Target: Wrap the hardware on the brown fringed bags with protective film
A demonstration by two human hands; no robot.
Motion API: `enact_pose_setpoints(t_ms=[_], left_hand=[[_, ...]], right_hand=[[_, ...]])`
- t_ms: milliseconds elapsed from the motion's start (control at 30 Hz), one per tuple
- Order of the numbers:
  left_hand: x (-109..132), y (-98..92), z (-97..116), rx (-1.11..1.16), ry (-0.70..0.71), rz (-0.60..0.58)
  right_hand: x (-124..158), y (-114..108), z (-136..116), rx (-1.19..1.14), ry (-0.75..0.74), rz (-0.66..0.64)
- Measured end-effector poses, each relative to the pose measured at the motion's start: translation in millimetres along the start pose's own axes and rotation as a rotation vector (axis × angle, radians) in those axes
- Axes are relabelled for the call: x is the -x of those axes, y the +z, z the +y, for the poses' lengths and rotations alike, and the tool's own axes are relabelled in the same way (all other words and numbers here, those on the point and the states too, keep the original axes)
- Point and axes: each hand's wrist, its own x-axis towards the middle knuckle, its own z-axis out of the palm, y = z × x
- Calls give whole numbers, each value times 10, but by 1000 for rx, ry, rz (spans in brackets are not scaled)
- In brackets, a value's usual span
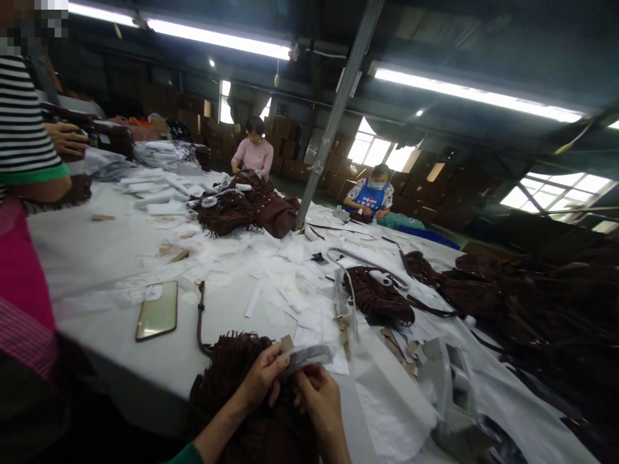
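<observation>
Holding grey wrapped strap [310, 356] directly above brown fringed bag [271, 432]. Pinching its left end with left hand [264, 375], fingers clamped there; curling right hand [322, 390] beneath, cannot tell if clamped. Probably best: apply light, even tension, avoid twisting, steady bag against bench [120, 341], tuck fringe clear.

Fringed bag [271, 430], dark brown, centre foreground | curved strip [312, 355], pale grey, glossy, over bag, contact unclear
</observation>
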Motion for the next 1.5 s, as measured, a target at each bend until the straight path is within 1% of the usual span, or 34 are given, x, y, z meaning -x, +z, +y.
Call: enact_pose_setpoints(t_ms=[33,100,200,233,333,500,567,600,667,733,800,867,967,1100,1167,1200,1233,1267,1333,1367,1433,1500], left_hand=[[-7,-6,-2,12,-2,10],[-20,-9,6,29,-5,12],[-34,6,46,40,-4,-24],[-37,10,59,42,-3,-36],[-38,2,65,34,-2,-62],[-36,-36,20,-68,-29,-70],[-33,-19,59,-119,-10,-70],[-30,-3,95,-148,13,-86],[-23,31,181,-213,63,-149],[-15,50,253,-282,82,-213],[-8,45,286,-317,72,-248],[-5,23,283,-301,66,-260],[-13,-3,258,-224,60,-261],[-34,-1,233,-216,38,-162],[-43,0,210,-202,-8,-114],[-49,-4,194,-189,-43,-102],[-55,-11,175,-174,-78,-93],[-61,-20,156,-156,-107,-84],[-75,-38,123,-120,-138,-70],[-82,-45,113,-106,-142,-69],[-90,-50,109,-93,-136,-80],[-92,-47,122,-93,-134,-106]], right_hand=[[43,-20,2,-3,-15,3],[146,-79,21,-6,-53,-32],[278,-182,61,32,-136,-120],[304,-208,66,61,-178,-130],[316,-249,19,252,-370,-67],[204,-263,-265,668,-813,94],[140,-268,-384,817,-935,135],[107,-268,-427,875,-974,125],[44,-259,-464,943,-992,22],[-4,-239,-438,957,-914,-105],[-31,-216,-381,935,-806,-157],[-46,-194,-335,894,-732,-143],[-68,-163,-325,816,-680,-117],[-110,-123,-337,752,-669,-83],[-120,-118,-310,753,-715,7],[-119,-123,-287,764,-775,72],[-115,-133,-261,786,-864,128],[-107,-147,-232,824,-972,152],[-86,-180,-176,928,-1171,114],[-75,-197,-152,981,-1233,75],[-61,-226,-122,1058,-1273,33],[-61,-246,-117,1084,-1276,52]])
